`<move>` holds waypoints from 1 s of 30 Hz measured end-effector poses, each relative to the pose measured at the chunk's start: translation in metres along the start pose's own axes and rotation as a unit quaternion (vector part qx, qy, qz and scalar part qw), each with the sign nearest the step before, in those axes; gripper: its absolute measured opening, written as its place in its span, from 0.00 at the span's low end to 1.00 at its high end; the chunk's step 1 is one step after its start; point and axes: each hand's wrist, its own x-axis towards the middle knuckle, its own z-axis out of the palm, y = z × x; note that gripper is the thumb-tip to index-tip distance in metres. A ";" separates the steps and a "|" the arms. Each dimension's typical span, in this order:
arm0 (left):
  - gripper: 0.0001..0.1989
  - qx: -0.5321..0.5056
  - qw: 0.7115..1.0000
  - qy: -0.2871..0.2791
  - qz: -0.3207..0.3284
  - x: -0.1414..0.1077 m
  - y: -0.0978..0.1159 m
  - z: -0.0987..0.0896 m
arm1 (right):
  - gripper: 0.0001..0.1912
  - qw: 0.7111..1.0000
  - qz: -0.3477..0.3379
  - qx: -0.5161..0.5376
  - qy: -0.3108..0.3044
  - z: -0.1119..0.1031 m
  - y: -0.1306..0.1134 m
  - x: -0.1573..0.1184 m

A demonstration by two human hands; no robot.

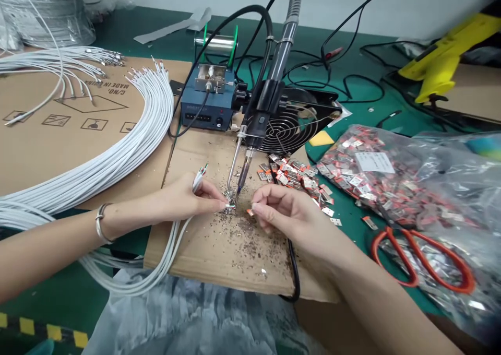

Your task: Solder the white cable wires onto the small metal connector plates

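My left hand (180, 198) is closed on several white cables (199, 179), whose coloured wire ends stick up behind the fingers. Between thumb and forefinger it pinches one cable end, with its bared wires pointing right, just below the soldering iron's tip (239, 187). My right hand (289, 211) pinches a small USB connector (250, 212) with an orange part, a short gap from the wires. Most of that connector is hidden by the fingers. A thin metal feed tube (234, 167) runs down beside the iron (258, 122), which is clamped tip down.
Loose USB connectors (299, 177) lie behind my right hand, near a bag of more connectors (364, 172). Orange-handled scissors (415, 256) rest at right. Behind are a blue solder-feed unit (205, 107), a solder spool (217, 43) and a fan (289, 128). White cable bundles (129, 156) fill the left.
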 end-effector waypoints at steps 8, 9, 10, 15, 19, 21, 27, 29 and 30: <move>0.13 0.001 1.000 0.008 -0.008 -0.002 0.002 0.001 | 0.14 0.988 0.065 0.137 0.015 0.011 0.006 0.009; 0.13 0.001 1.000 0.014 -0.010 -0.002 0.003 0.002 | 0.14 0.988 0.064 0.140 0.018 0.012 0.006 0.009; 0.13 0.000 1.000 0.017 -0.011 -0.002 0.003 0.002 | 0.13 0.987 0.065 0.143 0.020 0.012 0.005 0.008; 0.12 -0.011 1.000 0.020 -0.015 0.000 0.007 0.003 | 0.11 0.985 0.070 0.157 0.029 0.011 0.005 0.008; 0.11 -0.013 1.000 0.021 -0.011 0.000 0.007 0.004 | 0.09 0.983 0.072 0.163 0.032 0.010 0.005 0.008; 0.11 -0.013 1.000 0.025 -0.008 -0.001 0.006 0.004 | 0.09 0.983 0.073 0.165 0.029 0.010 0.006 0.008; 0.10 -0.006 0.999 0.035 -0.013 -0.002 0.007 0.004 | 0.09 0.983 0.068 0.165 0.032 0.010 0.005 0.008; 0.11 -0.002 0.999 0.041 -0.016 -0.001 0.007 0.004 | 0.09 0.984 0.070 0.161 0.033 0.010 0.004 0.008; 0.11 0.002 0.999 0.044 -0.017 -0.001 0.007 0.004 | 0.09 0.984 0.070 0.159 0.033 0.010 0.004 0.008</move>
